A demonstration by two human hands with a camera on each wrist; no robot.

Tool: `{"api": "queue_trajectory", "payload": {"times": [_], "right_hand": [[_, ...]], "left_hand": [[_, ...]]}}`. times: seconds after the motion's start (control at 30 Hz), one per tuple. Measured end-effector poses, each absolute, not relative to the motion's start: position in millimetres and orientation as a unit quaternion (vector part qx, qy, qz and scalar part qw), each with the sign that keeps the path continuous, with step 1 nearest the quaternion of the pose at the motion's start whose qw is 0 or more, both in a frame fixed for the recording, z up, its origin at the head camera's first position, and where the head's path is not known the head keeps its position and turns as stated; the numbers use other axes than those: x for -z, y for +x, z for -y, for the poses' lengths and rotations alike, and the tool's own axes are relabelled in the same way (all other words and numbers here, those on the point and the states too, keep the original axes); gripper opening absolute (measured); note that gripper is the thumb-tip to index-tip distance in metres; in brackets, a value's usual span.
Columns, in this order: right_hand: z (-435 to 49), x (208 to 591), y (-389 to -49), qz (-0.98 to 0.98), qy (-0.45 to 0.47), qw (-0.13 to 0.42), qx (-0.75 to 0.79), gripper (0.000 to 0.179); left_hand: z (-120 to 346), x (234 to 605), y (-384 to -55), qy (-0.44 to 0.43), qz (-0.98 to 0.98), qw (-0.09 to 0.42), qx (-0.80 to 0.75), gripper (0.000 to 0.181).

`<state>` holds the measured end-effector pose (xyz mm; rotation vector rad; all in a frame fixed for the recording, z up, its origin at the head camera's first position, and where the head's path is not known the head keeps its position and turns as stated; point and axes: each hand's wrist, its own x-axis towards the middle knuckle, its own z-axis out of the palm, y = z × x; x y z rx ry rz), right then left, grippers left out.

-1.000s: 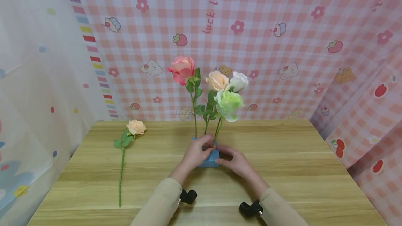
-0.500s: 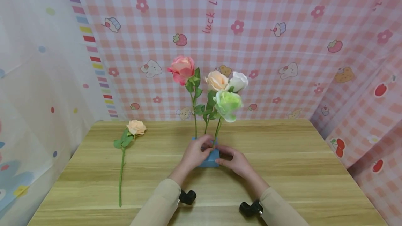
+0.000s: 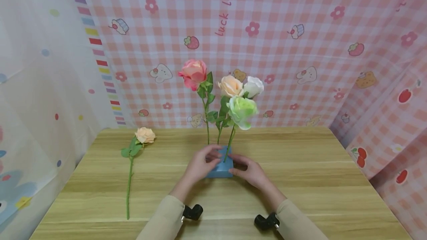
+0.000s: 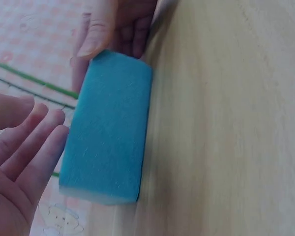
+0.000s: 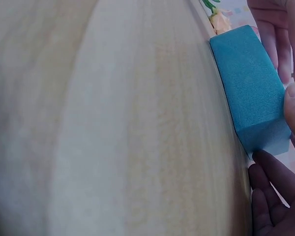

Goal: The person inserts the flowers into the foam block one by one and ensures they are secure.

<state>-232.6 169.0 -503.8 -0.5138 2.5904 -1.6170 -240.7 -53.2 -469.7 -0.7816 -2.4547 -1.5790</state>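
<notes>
A blue foam block (image 3: 219, 173) sits on the table with artificial roses standing in it: a pink rose (image 3: 194, 73) at the left, a peach rose (image 3: 230, 85), a white rose (image 3: 254, 86) and, in front, a pale green rose (image 3: 242, 110). My right hand (image 3: 250, 172) holds the block's right end, thumb at its near corner; in the right wrist view its fingers (image 5: 278, 177) lie against the end face. My left hand (image 3: 199, 163), fingers spread and loosely bent, is beside the green rose's stem (image 3: 229, 145) without gripping it, its fingertips (image 4: 59, 132) close to the block's top.
Another peach rose (image 3: 145, 135) lies on the wooden table (image 3: 300, 192) to the left, stem toward me. A pink checked cloth (image 3: 287, 58) hangs behind the table, and a white dotted cloth (image 3: 56, 84) hangs at the left. Each wrist wears a black camera (image 3: 193, 212).
My left hand has let go of the green rose's stem and drawn back slightly to the left, fingers parting. My right hand stays at the block; the roses stand as before.
</notes>
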Motion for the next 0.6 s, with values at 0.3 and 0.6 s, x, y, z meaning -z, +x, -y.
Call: {"api": "queue_trajectory", "payload": {"times": [0.3, 0.6], "right_hand": [[-169, 504, -232, -0.835, -0.171, 0.021, 0.523, 0.05], [-168, 504, -232, -0.836, -0.165, 0.024, 0.523, 0.051]], "left_hand": [[81, 468, -234, -0.228, 0.811, 0.04, 0.538, 0.041], [114, 468, -226, -0.204, 0.831, 0.036, 0.517, 0.04]]}}
